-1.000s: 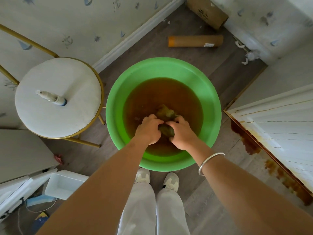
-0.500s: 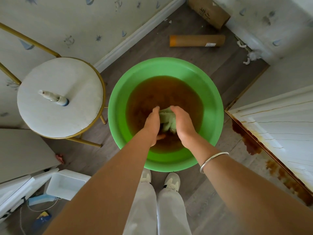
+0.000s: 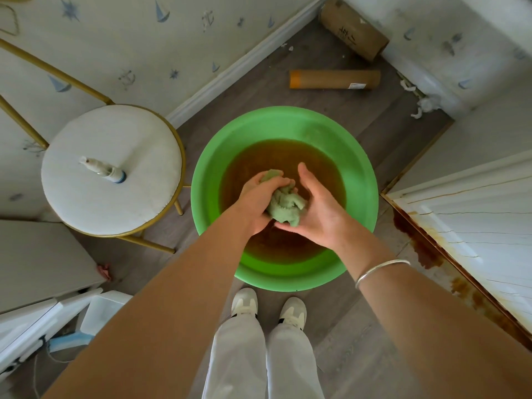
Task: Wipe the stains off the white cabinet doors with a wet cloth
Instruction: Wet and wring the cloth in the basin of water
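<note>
Cloth [image 3: 283,204] now lifted clear of brown water [image 3: 312,156], above basin [image 3: 363,174]. Left hand [image 3: 254,203] fingers curl round it; right hand [image 3: 319,217] flat-fingered, cupped beneath. Risk: poorly wrung cloth drips on floor [image 3: 359,312], or smears dirty water over door [image 3: 475,226].

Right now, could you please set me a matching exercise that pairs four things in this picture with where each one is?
Things:
1. cloth
2. spray bottle
3. cardboard tube
4. bracelet

Places:
A. lying on the round stool
B. round the right wrist
C. gripped by the left hand above the green basin
D. lying on the floor beyond the basin

Pairs: 1-C, 2-A, 3-D, 4-B.
</note>
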### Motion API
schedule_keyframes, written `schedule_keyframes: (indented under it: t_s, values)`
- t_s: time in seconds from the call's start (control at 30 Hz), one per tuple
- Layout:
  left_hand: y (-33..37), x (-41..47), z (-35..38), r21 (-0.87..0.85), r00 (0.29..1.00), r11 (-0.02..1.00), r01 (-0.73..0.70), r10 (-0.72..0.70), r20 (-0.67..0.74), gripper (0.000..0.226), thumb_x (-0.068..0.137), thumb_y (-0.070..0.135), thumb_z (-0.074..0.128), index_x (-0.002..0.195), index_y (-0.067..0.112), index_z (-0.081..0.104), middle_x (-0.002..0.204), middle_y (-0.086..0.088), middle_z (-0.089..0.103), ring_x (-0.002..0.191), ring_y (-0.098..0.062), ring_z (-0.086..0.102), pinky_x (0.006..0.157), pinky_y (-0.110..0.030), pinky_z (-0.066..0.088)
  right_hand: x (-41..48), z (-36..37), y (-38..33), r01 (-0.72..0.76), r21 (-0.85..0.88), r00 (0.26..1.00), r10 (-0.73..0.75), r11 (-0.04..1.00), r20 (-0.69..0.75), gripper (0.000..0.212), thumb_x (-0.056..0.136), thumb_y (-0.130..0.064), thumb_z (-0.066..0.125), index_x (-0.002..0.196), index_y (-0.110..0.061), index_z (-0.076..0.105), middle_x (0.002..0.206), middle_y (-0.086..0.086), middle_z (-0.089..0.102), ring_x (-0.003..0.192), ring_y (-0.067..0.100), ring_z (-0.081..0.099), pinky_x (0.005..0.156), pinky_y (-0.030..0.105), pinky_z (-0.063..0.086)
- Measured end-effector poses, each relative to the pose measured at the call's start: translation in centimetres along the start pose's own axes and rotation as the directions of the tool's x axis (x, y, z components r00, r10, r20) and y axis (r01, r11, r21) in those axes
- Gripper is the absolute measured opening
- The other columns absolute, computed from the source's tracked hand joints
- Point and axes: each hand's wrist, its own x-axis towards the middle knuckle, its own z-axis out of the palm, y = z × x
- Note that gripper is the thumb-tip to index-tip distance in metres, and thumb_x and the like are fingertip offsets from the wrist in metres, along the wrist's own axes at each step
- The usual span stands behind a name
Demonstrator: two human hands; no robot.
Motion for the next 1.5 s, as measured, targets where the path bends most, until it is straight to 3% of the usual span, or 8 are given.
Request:
schedule_keyframes:
  t_s: [0.13, 0.23, 0.37, 0.6, 0.77, 0.93, 1.3, 1.5]
  values:
    - [0.9, -0.7, 0.1, 0.083, 0.972, 0.991, 0.109, -0.124, 0.202, 0.014, 0.089, 0.025, 0.065, 0.093, 0.012, 0.068, 0.09, -0.006, 0.07, 0.087, -0.02, 0.067, 0.078, -0.036, 0.057, -0.7, -0.2, -0.2, -0.161, -0.029, 0.96, 0.163, 0.987, 0.226, 0.056, 0.08, -0.015, 0.07, 0.133, -0.015, 0.051, 0.132, 0.021, 0.057, 0.117, 0.039, 0.059, 0.099, 0.056, 0.047]
    - [1.4, -0.5, 0.4, 0.178, 0.977, 0.981, 0.082, -0.114, 0.179, 0.022, 0.09, 0.034, 0.062, 0.084, 0.013, 0.065, 0.084, -0.006, 0.071, 0.086, -0.02, 0.068, 0.082, -0.037, 0.056, -1.0, 0.4, -0.5, -0.197, -0.079, 0.955, 0.209, 0.977, 0.212, 0.036, 0.082, -0.001, 0.065, 0.116, -0.003, 0.058, 0.116, 0.022, 0.066, 0.107, 0.035, 0.066, 0.07, 0.029, 0.06]
    - [1.7, 0.0, 0.5, 0.464, 0.998, 0.886, -0.001, -0.029, 0.057, 0.031, 0.095, 0.043, 0.051, 0.083, 0.015, 0.06, 0.08, -0.004, 0.065, 0.082, -0.021, 0.064, 0.083, -0.037, 0.055, 0.0, 1.0, 0.0, -0.148, -0.428, 0.964, 0.227, 0.892, 0.141, 0.015, 0.093, -0.004, 0.06, 0.107, -0.004, 0.059, 0.088, 0.011, 0.065, 0.067, 0.011, 0.058, 0.046, 0.015, 0.035]
    - [0.3, 0.7, 0.9, 0.596, 0.991, 0.803, 0.002, 0.078, -0.109, 0.036, 0.1, 0.046, 0.034, 0.098, 0.018, 0.056, 0.102, -0.005, 0.058, 0.095, -0.022, 0.053, 0.092, -0.043, 0.045, 2.1, 1.4, 1.9, -0.006, -0.896, 1.0, 0.018, 0.443, 0.002, 0.019, 0.1, -0.019, 0.047, 0.105, -0.002, 0.053, 0.063, 0.0, 0.041, 0.05, 0.011, 0.036, 0.041, 0.023, 0.028]
    - [-0.2, 1.4, 1.2, 0.648, 0.948, 0.76, -0.04, 0.234, -0.216, 0.037, 0.103, 0.036, 0.029, 0.094, 0.011, 0.055, 0.081, -0.003, 0.053, 0.078, -0.019, 0.052, 0.083, -0.039, 0.046, 2.8, 1.5, 3.0, 0.061, -0.993, 0.983, -0.18, 0.105, 0.042, 0.028, 0.1, -0.019, 0.045, 0.121, -0.003, 0.051, 0.09, 0.004, 0.056, 0.064, 0.012, 0.053, 0.057, 0.028, 0.046]
    - [-0.6, 1.9, 0.9, 0.634, 0.927, 0.771, 0.06, 0.192, -0.322, 0.043, 0.103, 0.029, 0.032, 0.123, -0.001, 0.055, 0.1, -0.019, 0.062, 0.089, -0.029, 0.058, 0.083, -0.038, 0.046, 2.2, 1.8, 3.3, 0.069, -0.996, 0.978, -0.194, -0.061, 0.08, 0.028, 0.1, -0.021, 0.042, 0.118, -0.001, 0.051, 0.101, 0.011, 0.059, 0.07, 0.018, 0.054, 0.074, 0.037, 0.051]
    - [-1.2, 1.3, 1.7, 0.443, 0.886, 0.893, 0.079, 0.141, -0.442, 0.026, 0.1, 0.026, 0.035, 0.091, 0.011, 0.055, 0.072, -0.002, 0.051, 0.068, -0.019, 0.051, 0.071, -0.036, 0.046, 0.6, 1.7, 3.6, 0.029, -0.988, 0.957, -0.282, -0.152, 0.072, 0.027, 0.099, -0.017, 0.046, 0.122, -0.003, 0.043, 0.08, 0.003, 0.052, 0.065, 0.022, 0.051, 0.06, 0.031, 0.038]
    - [-1.3, -0.4, 1.8, 0.384, 0.968, 0.922, -0.045, 0.134, -0.211, 0.036, 0.101, 0.036, 0.039, 0.07, 0.019, 0.048, 0.07, 0.001, 0.046, 0.066, -0.016, 0.045, 0.071, -0.034, 0.04, -0.2, 0.5, 2.1, 0.069, -0.988, 0.968, -0.249, 0.141, 0.032, 0.042, 0.093, -0.037, 0.058, 0.122, -0.008, 0.047, 0.103, 0.006, 0.061, 0.083, 0.021, 0.059, 0.07, 0.035, 0.048]
